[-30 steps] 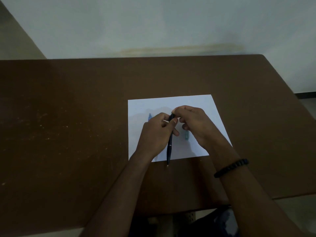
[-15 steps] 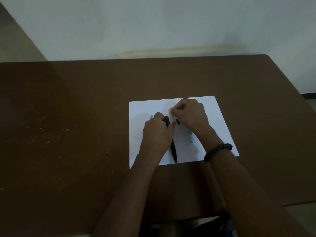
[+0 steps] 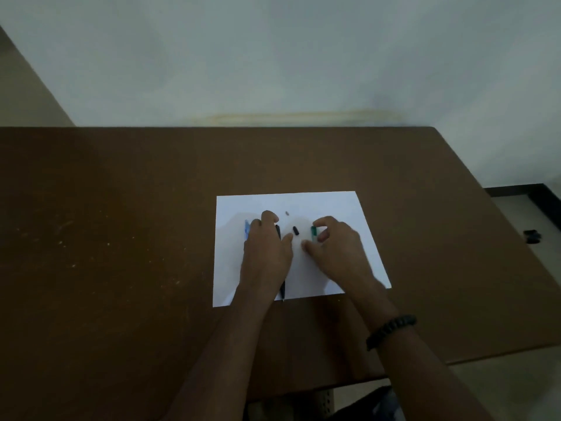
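Fingers of the left hand are curled down over a black pen, clamped on its barrel as far as I can see. The pen lies lengthwise under the palm, its top end poking out by the knuckles and its tip showing at the near edge of the sheet.

The right hand sits just beside, over the same sheet, its fingers bent over a green pen (only the far end shows, the rest is under the hand). Whether they have actually closed on it I cannot tell; the thumb is held apart from them.

Between the two hands a small black cap lies loose on the sheet, touching neither hand, and a little grey bit lies just beyond it. A blue pen peeks out at the left hand's outer side, mostly hidden.

The white sheet lies flat on the brown worktop, nearer the front edge. A dark beaded bracelet circles the right wrist.
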